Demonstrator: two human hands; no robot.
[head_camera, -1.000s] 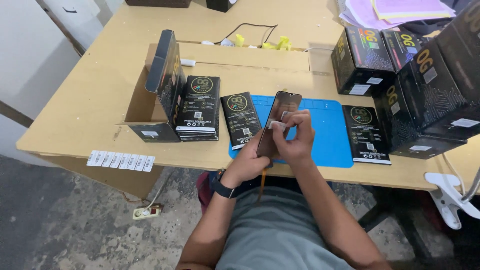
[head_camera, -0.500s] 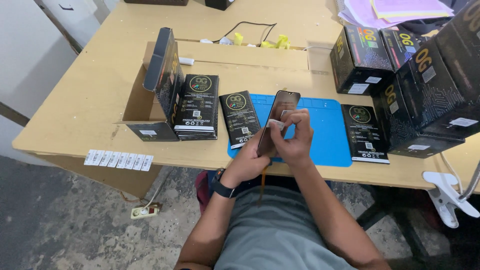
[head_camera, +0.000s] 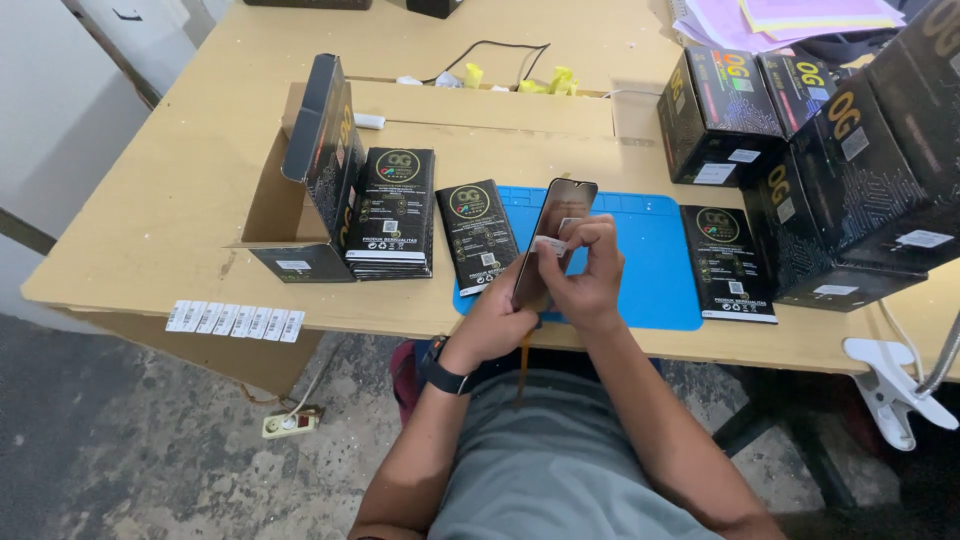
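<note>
Dark phone screen panel (head_camera: 552, 235) upright, long axis vertical, gripped by left hand (head_camera: 495, 318), right hand (head_camera: 588, 275).

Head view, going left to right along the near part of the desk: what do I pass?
Strip of white labels → open cardboard box → stack of black packets → single black packet → left hand → dark screen panel → right hand → blue mat → black packet → black cartons.

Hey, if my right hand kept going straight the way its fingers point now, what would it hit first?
Probably the dark glass panel itself: the right hand points up-left with fingertips on it. Past that lies the flat black packet, though depth is unclear.
</note>
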